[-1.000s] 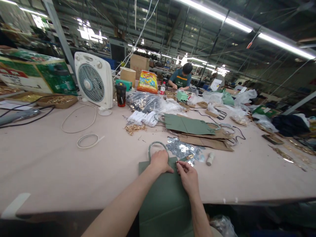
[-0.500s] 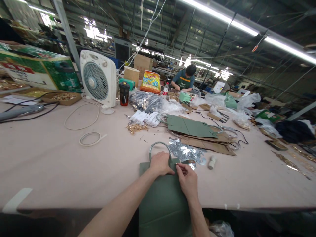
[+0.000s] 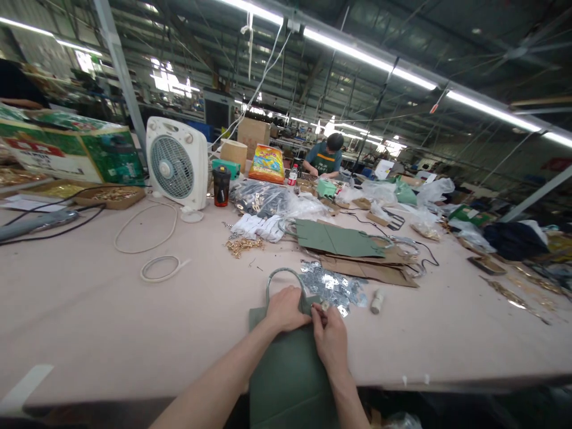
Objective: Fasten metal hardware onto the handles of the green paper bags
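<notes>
A dark green bag panel (image 3: 286, 375) with a looped handle (image 3: 282, 271) hangs over the table's near edge toward me. My left hand (image 3: 286, 308) is closed over its top, below the loop, thumb on the near face and fingertips hidden. Beside that thumb, my right hand (image 3: 329, 333) pinches at the panel's upper right with thumb and forefinger. A small pale bit shows by those fingers, too small to name. Just beyond lies a spread of small shiny metal plates (image 3: 330, 283).
Green and brown panels (image 3: 339, 238) are stacked behind the plates. A small whitish roll (image 3: 377, 301) stands to the right. Gold fittings (image 3: 243, 245), a tape ring (image 3: 159, 268), a fan (image 3: 176, 164) and a tumbler (image 3: 221, 186) sit leftward. Another person (image 3: 325, 156) works across the table.
The camera view has shifted slightly, so the table appears a little lower. My left hand keeps its hold, and my right fingers remain pinched at the panel's upper right.
</notes>
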Action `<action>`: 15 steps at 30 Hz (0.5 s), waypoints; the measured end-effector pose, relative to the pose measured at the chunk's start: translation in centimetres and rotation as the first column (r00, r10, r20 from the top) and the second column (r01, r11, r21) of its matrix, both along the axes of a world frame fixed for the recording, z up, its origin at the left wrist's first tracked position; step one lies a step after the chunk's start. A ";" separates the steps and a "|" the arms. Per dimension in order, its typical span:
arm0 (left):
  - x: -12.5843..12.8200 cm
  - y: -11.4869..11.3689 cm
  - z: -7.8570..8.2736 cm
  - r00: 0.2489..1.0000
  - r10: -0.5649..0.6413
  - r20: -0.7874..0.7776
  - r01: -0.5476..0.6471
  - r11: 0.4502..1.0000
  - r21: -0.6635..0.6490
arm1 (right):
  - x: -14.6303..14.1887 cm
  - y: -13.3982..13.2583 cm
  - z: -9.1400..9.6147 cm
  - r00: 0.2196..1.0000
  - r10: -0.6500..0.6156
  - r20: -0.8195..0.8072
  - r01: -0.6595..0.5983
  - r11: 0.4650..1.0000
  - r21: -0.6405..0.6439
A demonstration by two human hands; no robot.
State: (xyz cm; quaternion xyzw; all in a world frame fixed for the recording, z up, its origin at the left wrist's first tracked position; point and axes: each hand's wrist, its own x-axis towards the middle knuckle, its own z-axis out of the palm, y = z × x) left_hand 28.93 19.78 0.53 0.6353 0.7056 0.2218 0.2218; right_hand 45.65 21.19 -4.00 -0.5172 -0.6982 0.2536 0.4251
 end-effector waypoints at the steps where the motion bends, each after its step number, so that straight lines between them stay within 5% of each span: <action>1: 0.0 -0.1 0.2 1.000 0.009 0.008 -0.009 1.000 -0.003 | 0.2 -0.3 0.2 0.996 0.014 -0.084 -0.017 0.999 -0.044; 5: -0.2 -0.9 1.3 0.999 0.047 0.006 -0.047 0.998 -0.032 | 2.0 -1.8 1.3 0.931 0.020 -0.364 -0.065 0.991 -0.113; 8: -0.2 -2.4 2.2 0.997 0.077 0.018 -0.077 0.997 -0.020 | 4.2 -2.4 2.4 0.805 -0.041 -0.592 -0.068 0.985 -0.161; 11: 0.3 -4.3 3.7 0.965 0.094 0.246 -0.123 0.987 0.103 | 6.6 -2.3 4.2 0.708 -0.064 -0.703 -0.169 0.951 -0.258; 15: 1.9 -6.4 7.2 0.745 -0.093 0.661 -0.170 0.931 0.322 | 8.3 -2.7 7.2 0.793 0.160 -0.587 -0.485 0.750 -0.450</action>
